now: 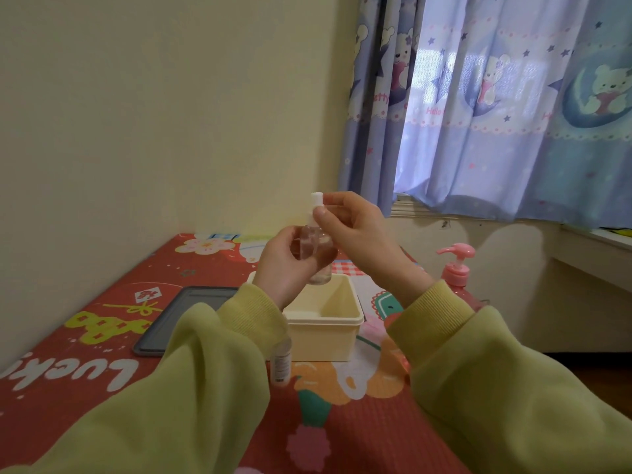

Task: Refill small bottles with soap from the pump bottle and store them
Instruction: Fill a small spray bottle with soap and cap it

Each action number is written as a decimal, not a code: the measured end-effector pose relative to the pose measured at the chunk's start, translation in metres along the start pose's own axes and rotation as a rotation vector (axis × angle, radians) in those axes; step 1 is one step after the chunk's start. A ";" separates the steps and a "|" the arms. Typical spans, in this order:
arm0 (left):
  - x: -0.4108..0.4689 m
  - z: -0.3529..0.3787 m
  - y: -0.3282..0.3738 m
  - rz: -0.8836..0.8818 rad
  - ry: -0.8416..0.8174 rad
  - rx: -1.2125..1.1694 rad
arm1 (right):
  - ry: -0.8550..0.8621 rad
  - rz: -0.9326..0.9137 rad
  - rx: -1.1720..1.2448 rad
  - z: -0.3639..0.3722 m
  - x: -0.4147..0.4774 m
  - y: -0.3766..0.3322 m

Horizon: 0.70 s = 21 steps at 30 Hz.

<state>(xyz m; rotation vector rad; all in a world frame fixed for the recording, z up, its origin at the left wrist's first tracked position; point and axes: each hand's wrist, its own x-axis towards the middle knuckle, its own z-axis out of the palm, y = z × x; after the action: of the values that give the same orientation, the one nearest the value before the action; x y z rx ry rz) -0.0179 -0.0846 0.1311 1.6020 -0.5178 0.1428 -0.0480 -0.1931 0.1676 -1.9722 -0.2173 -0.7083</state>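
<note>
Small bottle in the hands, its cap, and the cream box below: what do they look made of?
The small bottle, gripped by the left hand, looks like clear plastic, possibly glass: it is see-through and glossy. The white cap, pinched by the right hand, looks like opaque matte plastic. The cream box looks like moulded plastic with a smooth satin finish, a thick rim and rounded corners.

A table is covered by a red cloth [102, 340] printed with cartoon figures, flowers and white and yellow lettering. A dark grey tray [186, 307] is laid flat on the cloth towards the left side. The table is backed by a plain cream wall [171, 114]. A blue and lilac curtain [496, 124], patterned with bears, stars and moons, is hung at the upper right and lit from behind. A white ledge [595, 249] is seen at the right edge, above dark floor [602, 369].
</note>
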 end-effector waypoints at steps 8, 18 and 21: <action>0.009 -0.011 0.006 -0.159 0.030 -0.315 | -0.021 0.075 -0.001 -0.002 -0.006 0.013; 0.014 -0.018 -0.007 -0.162 0.013 -0.364 | -0.164 -0.037 -0.156 0.021 0.000 0.028; 0.018 -0.027 -0.016 -0.145 -0.017 -0.282 | -0.184 -0.013 -0.132 0.026 0.005 0.038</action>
<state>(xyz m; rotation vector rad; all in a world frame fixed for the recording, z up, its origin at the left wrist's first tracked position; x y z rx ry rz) 0.0108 -0.0630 0.1267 1.3599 -0.4135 -0.0514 -0.0172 -0.1906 0.1328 -2.1656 -0.3011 -0.5617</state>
